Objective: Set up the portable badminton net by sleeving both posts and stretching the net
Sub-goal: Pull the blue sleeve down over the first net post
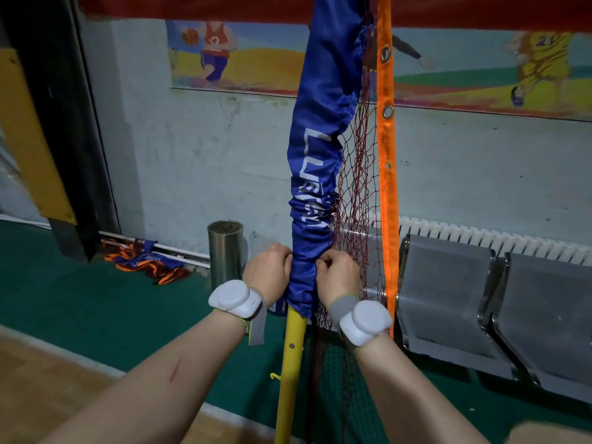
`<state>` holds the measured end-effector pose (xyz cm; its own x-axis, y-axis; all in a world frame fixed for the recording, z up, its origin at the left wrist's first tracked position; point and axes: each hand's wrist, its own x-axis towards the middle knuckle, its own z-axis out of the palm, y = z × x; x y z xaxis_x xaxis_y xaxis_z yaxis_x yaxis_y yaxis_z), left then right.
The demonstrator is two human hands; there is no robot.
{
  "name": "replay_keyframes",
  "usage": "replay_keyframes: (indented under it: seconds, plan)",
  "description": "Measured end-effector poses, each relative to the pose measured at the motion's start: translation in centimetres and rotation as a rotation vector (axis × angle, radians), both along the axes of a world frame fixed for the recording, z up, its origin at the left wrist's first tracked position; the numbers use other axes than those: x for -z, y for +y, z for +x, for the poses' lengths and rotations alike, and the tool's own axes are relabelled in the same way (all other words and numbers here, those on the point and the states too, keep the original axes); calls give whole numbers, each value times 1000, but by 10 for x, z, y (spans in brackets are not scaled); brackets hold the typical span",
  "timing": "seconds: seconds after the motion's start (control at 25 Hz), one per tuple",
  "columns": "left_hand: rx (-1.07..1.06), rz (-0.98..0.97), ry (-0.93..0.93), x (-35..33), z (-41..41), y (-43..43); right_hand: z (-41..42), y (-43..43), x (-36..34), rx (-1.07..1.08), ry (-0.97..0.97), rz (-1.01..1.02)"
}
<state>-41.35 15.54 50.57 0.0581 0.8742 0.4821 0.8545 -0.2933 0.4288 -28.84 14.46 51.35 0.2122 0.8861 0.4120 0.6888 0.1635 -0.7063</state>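
Blue sleeve (315, 193) hiding yellow post (290, 363) top, left hand (267, 270), right hand (338, 277) gripping it

1. The far wall (198, 161) is pale grey-blue plaster, scuffed and stained.
2. A painted mural (243, 59) of cartoon ball players runs along the wall's upper part, under a red band (192, 4) at the top.
3. At far left stands a dark pillar (61, 123) with yellow padding (25, 133).
4. The floor is green matting (80, 299) far off and light wood (64, 386) near left, with a white line between.
5. A white ribbed radiator (480, 241) sits low on the right wall.
6. Grey metal bench seats (448, 290) stand before it.
7. A steel cylinder bin (224, 251) stands near the wall.
8. Lighting is dim.
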Motion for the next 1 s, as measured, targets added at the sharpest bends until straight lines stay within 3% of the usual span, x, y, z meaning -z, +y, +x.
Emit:
replay_keyframes:
  seconds: [0.52,0.72,0.84,1.0]
  plan:
    - [4,-174,211,18,-4,-4,5,-6,22,-85,-201,-240]
    - [12,15,-97,-5,-5,-4,14,-5,4,31,12,-44]
    - [68,52,-101,-13,-1,-1,11,-4,-5,32,13,19]
    - [29,16,-27,-11,-3,-2,4,-1,-2,5,-24,-57]
